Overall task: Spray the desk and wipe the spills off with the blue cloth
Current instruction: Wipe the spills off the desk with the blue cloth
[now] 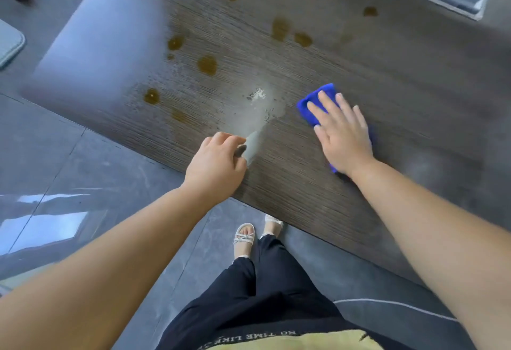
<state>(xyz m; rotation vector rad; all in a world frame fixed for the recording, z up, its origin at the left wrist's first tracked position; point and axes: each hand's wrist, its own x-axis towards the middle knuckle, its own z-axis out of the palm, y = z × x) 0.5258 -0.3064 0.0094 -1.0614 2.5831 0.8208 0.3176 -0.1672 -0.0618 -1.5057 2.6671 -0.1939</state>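
Several brown spills (207, 64) are scattered over the desk (401, 78), from left of centre to the upper right of the frame. At centre, the left hand (215, 161) is curled round a blurred grey thing, judged to be the spray bottle (253, 143), aimed at a wet patch (260, 98) up and right. Right of that, the blue cloth (318, 98) is pressed flat under the straight-fingered right hand (344, 134). Most spills lie up and left of the cloth, so a sweep that way is called for.
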